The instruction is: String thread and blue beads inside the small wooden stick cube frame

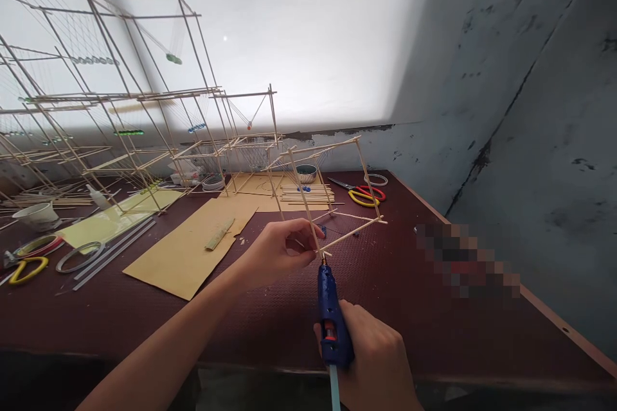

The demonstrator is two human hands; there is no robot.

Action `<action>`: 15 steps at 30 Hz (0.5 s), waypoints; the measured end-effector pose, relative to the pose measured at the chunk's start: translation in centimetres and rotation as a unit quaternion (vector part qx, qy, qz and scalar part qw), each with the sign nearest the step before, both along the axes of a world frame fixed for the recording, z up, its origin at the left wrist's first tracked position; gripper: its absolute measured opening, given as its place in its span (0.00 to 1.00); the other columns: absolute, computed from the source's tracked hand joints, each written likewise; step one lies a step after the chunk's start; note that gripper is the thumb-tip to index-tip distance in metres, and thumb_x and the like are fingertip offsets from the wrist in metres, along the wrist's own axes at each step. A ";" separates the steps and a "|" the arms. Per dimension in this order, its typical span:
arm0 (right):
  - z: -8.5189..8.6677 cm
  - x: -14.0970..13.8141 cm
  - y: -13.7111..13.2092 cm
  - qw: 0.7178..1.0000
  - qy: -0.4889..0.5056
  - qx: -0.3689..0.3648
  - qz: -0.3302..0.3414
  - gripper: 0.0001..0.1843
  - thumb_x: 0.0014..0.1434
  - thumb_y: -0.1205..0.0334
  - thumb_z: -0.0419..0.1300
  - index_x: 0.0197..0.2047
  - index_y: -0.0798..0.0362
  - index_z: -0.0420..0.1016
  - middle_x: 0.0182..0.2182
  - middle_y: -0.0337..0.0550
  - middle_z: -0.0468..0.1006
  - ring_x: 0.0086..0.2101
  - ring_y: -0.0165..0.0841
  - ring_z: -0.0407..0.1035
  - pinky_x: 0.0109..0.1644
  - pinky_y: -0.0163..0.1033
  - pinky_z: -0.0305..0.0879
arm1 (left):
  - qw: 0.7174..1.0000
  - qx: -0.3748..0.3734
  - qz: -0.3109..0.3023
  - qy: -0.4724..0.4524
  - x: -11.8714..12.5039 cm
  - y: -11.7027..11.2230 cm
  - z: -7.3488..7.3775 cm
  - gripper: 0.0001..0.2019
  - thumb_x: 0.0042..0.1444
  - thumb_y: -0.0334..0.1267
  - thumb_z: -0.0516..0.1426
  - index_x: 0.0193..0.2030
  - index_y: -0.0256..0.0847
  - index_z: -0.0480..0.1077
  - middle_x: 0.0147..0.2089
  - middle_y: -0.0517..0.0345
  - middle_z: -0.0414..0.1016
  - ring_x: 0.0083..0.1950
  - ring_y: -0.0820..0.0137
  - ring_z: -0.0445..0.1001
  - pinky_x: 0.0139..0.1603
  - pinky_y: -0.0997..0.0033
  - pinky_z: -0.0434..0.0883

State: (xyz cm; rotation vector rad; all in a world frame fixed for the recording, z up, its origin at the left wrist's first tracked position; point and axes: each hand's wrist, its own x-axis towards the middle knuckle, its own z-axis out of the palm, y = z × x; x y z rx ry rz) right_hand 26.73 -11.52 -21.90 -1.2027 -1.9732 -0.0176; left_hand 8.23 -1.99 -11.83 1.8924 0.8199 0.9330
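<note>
My left hand point(294, 245) pinches an upright stick near the bottom corner of a small wooden stick frame point(364, 229). The frame stands on the dark table as an open box of thin sticks. In my right hand point(373, 350) is a blue hot glue gun point(328, 308), with a pale glue stick point(334, 388) coming out of its back end. The gun's nozzle meets the same bottom corner, just below my left fingers. Small blue beads point(323, 231) hang inside the frame, close to my left fingertips.
Larger stick frames point(144, 96) with hanging beads fill the left and back. Cardboard point(193, 244), loose sticks point(306, 194), red-and-yellow scissors point(364, 196), a bead tin point(306, 172), wire coils point(80, 257) and a white cup point(36, 217) lie around. A wall point(530, 160) borders the right side.
</note>
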 end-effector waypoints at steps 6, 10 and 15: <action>-0.1 0.0 0.1 1.000 -0.022 -0.018 -0.011 0.06 0.56 0.62 0.57 0.39 0.52 0.67 0.28 0.41 0.73 0.28 0.35 0.67 0.31 0.38 0.53 | 1.000 0.003 -0.007 -0.005 -0.1 0.3 -0.2 0.13 0.54 0.25 0.59 0.47 0.36 0.73 0.42 0.55 0.76 0.39 0.70 0.77 0.44 0.70 0.76; 0.1 -0.4 -0.2 0.998 -0.044 -0.003 -0.042 0.11 0.60 0.56 0.55 0.43 0.52 0.68 0.29 0.44 0.75 0.29 0.37 0.70 0.31 0.39 0.55 | 1.000 0.005 -0.003 -0.004 0.0 0.2 -0.3 0.12 0.54 0.25 0.59 0.46 0.37 0.73 0.39 0.57 0.75 0.38 0.71 0.76 0.42 0.70 0.76; 0.9 0.2 -1.0 0.984 -0.090 -0.048 -0.147 0.14 0.62 0.51 0.56 0.45 0.52 0.71 0.28 0.45 0.78 0.26 0.39 0.72 0.27 0.39 0.58 | 1.000 0.008 0.002 -0.001 0.0 0.2 0.0 0.06 0.53 0.25 0.59 0.37 0.36 0.73 0.46 0.54 0.75 0.39 0.72 0.76 0.42 0.72 0.75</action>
